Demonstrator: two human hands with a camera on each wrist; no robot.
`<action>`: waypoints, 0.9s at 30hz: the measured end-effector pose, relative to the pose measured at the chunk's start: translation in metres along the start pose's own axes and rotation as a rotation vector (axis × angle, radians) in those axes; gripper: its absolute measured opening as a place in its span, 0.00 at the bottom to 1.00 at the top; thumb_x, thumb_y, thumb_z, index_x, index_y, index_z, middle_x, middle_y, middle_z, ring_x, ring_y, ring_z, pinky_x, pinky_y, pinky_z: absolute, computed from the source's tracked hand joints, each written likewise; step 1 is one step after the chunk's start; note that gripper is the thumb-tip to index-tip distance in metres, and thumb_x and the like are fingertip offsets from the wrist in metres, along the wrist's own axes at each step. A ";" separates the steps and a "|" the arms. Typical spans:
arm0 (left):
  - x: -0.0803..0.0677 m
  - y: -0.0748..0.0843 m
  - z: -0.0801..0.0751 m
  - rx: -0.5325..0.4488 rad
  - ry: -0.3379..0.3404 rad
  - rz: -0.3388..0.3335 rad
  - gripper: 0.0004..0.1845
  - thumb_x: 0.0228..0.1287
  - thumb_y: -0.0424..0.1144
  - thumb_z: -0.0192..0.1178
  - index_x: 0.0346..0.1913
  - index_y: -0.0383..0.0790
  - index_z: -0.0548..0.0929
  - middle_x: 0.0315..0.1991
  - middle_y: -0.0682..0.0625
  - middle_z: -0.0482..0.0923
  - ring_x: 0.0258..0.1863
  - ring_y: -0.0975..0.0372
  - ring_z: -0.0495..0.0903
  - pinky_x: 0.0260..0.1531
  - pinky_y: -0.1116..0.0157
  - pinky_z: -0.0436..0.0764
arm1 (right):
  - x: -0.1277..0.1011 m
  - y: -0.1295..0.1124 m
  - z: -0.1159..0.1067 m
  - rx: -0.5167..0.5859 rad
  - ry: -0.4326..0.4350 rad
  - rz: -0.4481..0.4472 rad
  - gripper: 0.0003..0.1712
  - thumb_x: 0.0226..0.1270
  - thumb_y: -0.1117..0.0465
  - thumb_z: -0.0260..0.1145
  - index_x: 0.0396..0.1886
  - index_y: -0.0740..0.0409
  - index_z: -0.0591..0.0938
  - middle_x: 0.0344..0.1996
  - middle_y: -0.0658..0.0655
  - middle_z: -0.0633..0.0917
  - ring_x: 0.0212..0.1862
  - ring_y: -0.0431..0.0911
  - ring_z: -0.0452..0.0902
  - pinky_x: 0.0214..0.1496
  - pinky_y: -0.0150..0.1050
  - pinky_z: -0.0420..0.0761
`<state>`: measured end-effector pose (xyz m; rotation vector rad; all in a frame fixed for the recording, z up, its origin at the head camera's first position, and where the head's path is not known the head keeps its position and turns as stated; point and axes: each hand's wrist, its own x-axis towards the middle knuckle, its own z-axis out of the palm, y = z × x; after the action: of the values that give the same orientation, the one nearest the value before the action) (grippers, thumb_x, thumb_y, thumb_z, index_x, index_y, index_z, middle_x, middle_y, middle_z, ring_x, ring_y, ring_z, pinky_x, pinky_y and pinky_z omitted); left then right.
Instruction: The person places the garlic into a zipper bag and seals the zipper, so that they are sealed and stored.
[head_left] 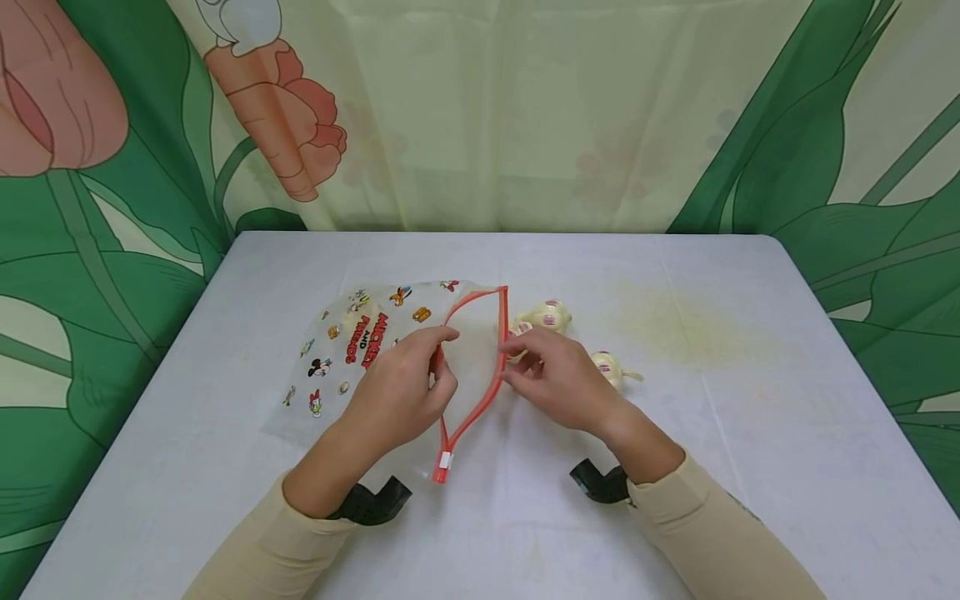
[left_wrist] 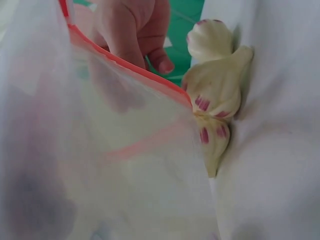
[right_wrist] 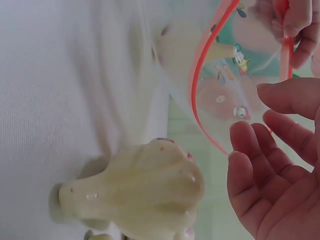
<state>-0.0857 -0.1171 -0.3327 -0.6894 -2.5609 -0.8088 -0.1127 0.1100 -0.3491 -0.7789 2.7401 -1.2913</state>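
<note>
A clear zip bag [head_left: 405, 367] with cartoon prints and a red zip edge lies on the table, its mouth spread apart. My left hand [head_left: 405, 383] pinches the near-left side of the red edge; the right wrist view shows those fingers [right_wrist: 299, 20] on the strip. Close by the other side of the mouth is my right hand [head_left: 558, 375], its fingers loosely bent and apart from the thumb, with nothing between them. Garlic bulbs [head_left: 551, 315] lie behind it, and another garlic bulb [head_left: 609, 367] is beside its wrist. Through the bag's film a pale shape shows faintly.
A white cloth covers the table [head_left: 750, 417], with a yellowish stain on the right. The red zip slider [head_left: 444, 461] is at the bag's near corner. Black wrist cameras sit under both wrists. A printed curtain [head_left: 525, 125] hangs behind the table.
</note>
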 end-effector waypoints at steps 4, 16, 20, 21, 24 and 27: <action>0.000 0.001 -0.001 0.001 -0.010 -0.016 0.17 0.59 0.27 0.60 0.52 0.29 0.81 0.44 0.42 0.83 0.25 0.62 0.74 0.26 0.67 0.78 | -0.003 0.004 -0.003 -0.008 0.012 0.029 0.14 0.63 0.66 0.71 0.49 0.61 0.85 0.44 0.56 0.84 0.42 0.45 0.80 0.47 0.45 0.81; -0.002 0.000 -0.001 -0.002 -0.030 -0.035 0.18 0.59 0.27 0.60 0.53 0.30 0.81 0.46 0.41 0.83 0.24 0.62 0.73 0.24 0.68 0.77 | -0.013 0.012 -0.006 -0.130 0.020 0.080 0.17 0.63 0.63 0.71 0.52 0.62 0.84 0.47 0.55 0.82 0.46 0.48 0.76 0.47 0.47 0.81; -0.003 -0.001 0.000 -0.007 -0.025 -0.033 0.18 0.59 0.27 0.60 0.53 0.30 0.81 0.46 0.41 0.83 0.23 0.62 0.74 0.24 0.68 0.77 | -0.019 0.014 -0.006 -0.221 0.070 0.067 0.18 0.62 0.64 0.72 0.51 0.63 0.83 0.48 0.57 0.82 0.46 0.50 0.77 0.45 0.46 0.81; -0.003 -0.001 0.000 -0.007 -0.025 -0.035 0.18 0.59 0.27 0.60 0.53 0.30 0.81 0.46 0.41 0.83 0.24 0.62 0.74 0.25 0.68 0.78 | -0.020 0.014 -0.007 -0.236 0.080 0.071 0.18 0.62 0.65 0.72 0.51 0.64 0.82 0.47 0.58 0.82 0.46 0.50 0.78 0.45 0.46 0.82; -0.003 -0.002 0.001 -0.007 -0.026 -0.041 0.17 0.59 0.27 0.61 0.53 0.30 0.81 0.46 0.41 0.83 0.25 0.61 0.75 0.26 0.67 0.79 | -0.025 0.014 -0.006 -0.263 0.089 0.104 0.19 0.61 0.65 0.72 0.52 0.65 0.82 0.46 0.59 0.82 0.45 0.50 0.80 0.43 0.45 0.82; -0.003 -0.003 0.001 -0.006 -0.024 -0.038 0.17 0.59 0.27 0.60 0.53 0.30 0.81 0.46 0.41 0.83 0.26 0.61 0.76 0.26 0.66 0.79 | -0.029 0.015 -0.006 -0.256 0.090 0.136 0.20 0.61 0.66 0.72 0.52 0.66 0.81 0.46 0.60 0.82 0.45 0.51 0.81 0.43 0.45 0.83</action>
<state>-0.0847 -0.1195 -0.3364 -0.6573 -2.6015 -0.8250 -0.0952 0.1344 -0.3616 -0.5443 3.0098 -0.9886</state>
